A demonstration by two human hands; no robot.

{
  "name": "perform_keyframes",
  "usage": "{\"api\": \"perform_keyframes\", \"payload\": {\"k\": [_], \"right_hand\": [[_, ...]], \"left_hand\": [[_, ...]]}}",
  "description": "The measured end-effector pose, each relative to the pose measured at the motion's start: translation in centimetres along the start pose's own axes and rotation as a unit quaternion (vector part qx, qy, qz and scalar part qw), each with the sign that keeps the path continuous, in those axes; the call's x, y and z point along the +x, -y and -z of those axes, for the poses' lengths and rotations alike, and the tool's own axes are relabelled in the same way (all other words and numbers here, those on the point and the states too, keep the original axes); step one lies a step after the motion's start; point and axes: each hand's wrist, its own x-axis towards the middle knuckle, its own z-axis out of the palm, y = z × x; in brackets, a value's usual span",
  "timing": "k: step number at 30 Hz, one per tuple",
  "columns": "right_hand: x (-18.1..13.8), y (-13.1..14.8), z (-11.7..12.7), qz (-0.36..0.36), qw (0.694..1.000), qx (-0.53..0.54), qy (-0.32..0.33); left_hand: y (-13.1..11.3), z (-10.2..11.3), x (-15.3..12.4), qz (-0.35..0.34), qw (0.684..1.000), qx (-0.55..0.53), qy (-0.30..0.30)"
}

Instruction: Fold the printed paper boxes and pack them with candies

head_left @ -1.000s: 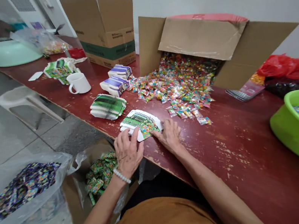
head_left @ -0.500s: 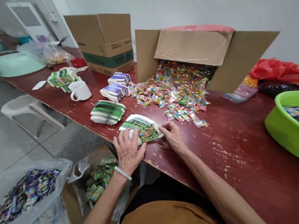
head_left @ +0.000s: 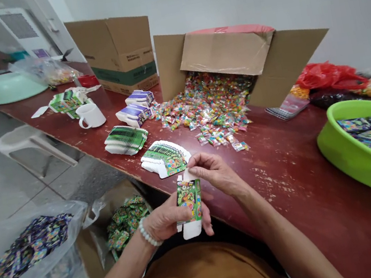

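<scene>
A small green printed carton [head_left: 188, 195] with white end flaps is in my left hand [head_left: 170, 215], thumb across its front and fingers behind it. The lower flap sticks out toward me. My right hand [head_left: 212, 172] pinches the white flap at the carton's upper end. Just beyond, a fanned stack of flat green cartons [head_left: 167, 156] lies on the red table [head_left: 285, 179]. A second green stack [head_left: 126, 139] sits to its left. Small wrapped candies [head_left: 215, 105] spill from a tipped cardboard box [head_left: 224, 52] behind the stacks.
Purple cartons [head_left: 133, 114], a white mug [head_left: 91, 116] and more green cartons [head_left: 65, 102] stand to the left. A lime green basin [head_left: 357, 167] of packets is at right. Below the table edge are a bag of purple packets [head_left: 29, 246] and a box of green packets [head_left: 125, 225].
One green carton has come off the fanned stack into my left hand, nearer my body. My right hand has moved from the stack's edge to that carton's top flap. The view has shifted slightly.
</scene>
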Motion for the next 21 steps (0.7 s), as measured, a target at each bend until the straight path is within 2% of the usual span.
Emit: {"api": "perform_keyframes", "payload": {"k": [6,10,13,15,18,21], "right_hand": [[-0.4,0.0,-0.1,-0.002,0.999,0.027,-0.019],[-0.8,0.1,-0.3,0.013,0.999,0.012,-0.028],[-1.6,0.5,-0.3,0.094,0.98,-0.135,-0.108],[-2.2,0.9,-0.3,0.156,0.936,-0.28,-0.144],[-3.1,1.4,-0.3,0.188,0.883,-0.42,-0.093],[-3.6,1.7,-0.5,0.178,0.876,-0.449,-0.019]], "left_hand": [[0.2,0.5,-0.3,0.002,0.999,0.034,-0.03],[-0.5,-0.2,-0.3,0.006,0.996,0.089,-0.018],[-0.5,-0.9,-0.1,0.002,0.996,0.084,-0.026],[-0.2,-1.0,0.0,-0.017,0.996,0.07,-0.047],[0.2,-0.8,0.3,-0.063,0.99,0.097,-0.081],[0.4,-0.6,0.3,-0.069,0.982,0.154,-0.086]]}}
